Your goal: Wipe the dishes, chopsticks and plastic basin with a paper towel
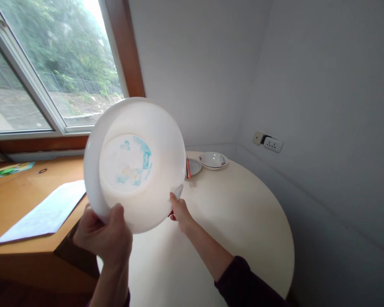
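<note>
Gripping basin (160, 170): left hand (107, 238), thumb inside | right hand (181, 212): arm outstretched

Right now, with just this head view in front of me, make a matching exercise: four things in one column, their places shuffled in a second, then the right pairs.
Things
1. White basin
2. Sheet of paper
3. Patterned bowl
4. White wall socket

Places
A. On the round cream table, towards its far side
B. Gripped at the rim by the left hand
C. Mounted on the wall at the right of the picture
D. Lying on the orange-brown desk below the window

Pairs: 1-B; 2-D; 3-A; 4-C
</note>
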### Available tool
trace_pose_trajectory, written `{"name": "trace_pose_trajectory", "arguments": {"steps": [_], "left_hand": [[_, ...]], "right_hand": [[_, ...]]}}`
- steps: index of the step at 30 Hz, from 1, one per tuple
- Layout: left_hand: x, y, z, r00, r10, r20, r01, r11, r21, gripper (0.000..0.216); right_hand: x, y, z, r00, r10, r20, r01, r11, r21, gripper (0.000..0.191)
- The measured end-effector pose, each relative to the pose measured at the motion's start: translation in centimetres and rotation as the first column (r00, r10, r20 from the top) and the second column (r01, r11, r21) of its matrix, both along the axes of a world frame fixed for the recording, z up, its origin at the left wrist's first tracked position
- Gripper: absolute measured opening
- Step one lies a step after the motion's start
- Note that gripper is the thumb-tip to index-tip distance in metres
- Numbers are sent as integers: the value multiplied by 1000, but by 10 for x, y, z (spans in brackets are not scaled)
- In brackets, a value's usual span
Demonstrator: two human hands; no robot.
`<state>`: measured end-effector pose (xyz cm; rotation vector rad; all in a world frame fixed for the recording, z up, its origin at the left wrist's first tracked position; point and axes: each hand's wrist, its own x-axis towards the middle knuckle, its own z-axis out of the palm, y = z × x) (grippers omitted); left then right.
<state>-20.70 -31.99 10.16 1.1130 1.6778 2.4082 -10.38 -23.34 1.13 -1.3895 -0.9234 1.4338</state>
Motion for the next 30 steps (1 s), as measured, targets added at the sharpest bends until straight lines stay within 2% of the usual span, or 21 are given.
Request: {"name": "trace_pose_trajectory", "arguments": {"steps": [4, 7, 9, 11, 14, 16, 18, 21, 25, 30], "left_hand": [[13, 7, -13, 979, 104, -176, -112, 993, -41, 36], [13, 12, -19, 952, 147, -270, -138, 989, 49, 37], [8, 19, -23, 938, 194, -287, -142, 971, 194, 38], [0, 26, -27, 924, 256, -285, -165, 937, 306, 36], [-13, 37, -26, 942, 277, -192, -214, 932, 293, 31], [-20, 42, -20, 975, 217, -55, -196, 946, 257, 29], [-27, 45, -14, 989, 110, 99, -132, 960, 248, 25], [-33, 48, -10, 945, -72, 318, 2, 977, 214, 17], [-37, 51, -21, 829, -190, 526, 123, 979, 160, 14], [-35, 54, -42, 745, -280, 605, 286, 954, 89, 14]], "right_hand": [[-22, -22, 7, 979, 144, -143, -161, 981, -112, 36], [-31, -39, 17, 936, 251, -245, -293, 944, -153, 48], [-33, -49, 22, 911, 313, -268, -349, 932, -99, 52], [-30, -58, 24, 879, 408, -247, -415, 909, 25, 50], [-13, -64, 17, 854, 486, -186, -464, 873, 151, 41], [7, -62, 9, 905, 373, -203, -352, 926, 134, 34], [32, -54, 1, 962, 144, -233, -123, 987, 102, 26], [64, -38, -2, 949, -59, -310, 96, 990, 105, 21], [79, -23, 9, 877, -233, -420, 352, 907, 232, 27], [74, -17, 33, 805, -261, -532, 505, 773, 384, 30]]}}
